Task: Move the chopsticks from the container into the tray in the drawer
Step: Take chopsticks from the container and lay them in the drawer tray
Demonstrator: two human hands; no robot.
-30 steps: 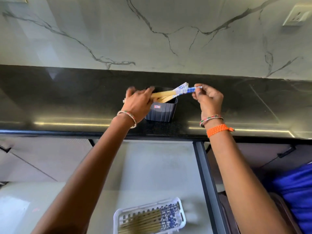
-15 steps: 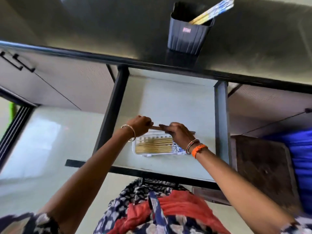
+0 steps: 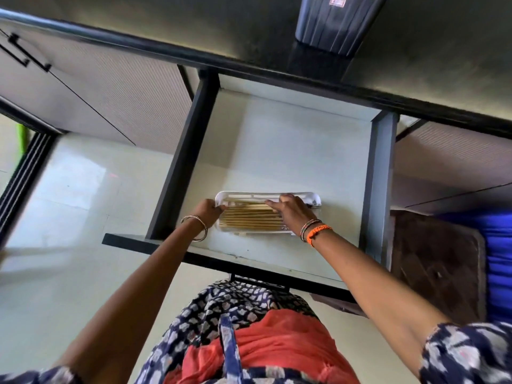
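Both hands at the tray in the open drawer.
The left hand [image 3: 208, 213] grips the white tray's [image 3: 313, 196] left end; the right hand [image 3: 291, 210] rests with fingers spread flat on the chopsticks [image 3: 246, 220] lying side by side inside the drawer [image 3: 285, 151], below the dark container [image 3: 332, 26] on the surface [image 3: 194, 26].

Dark countertop [image 3: 166, 20], pale cabinet doors [image 3: 97, 90], glossy floor [image 3: 69, 203].
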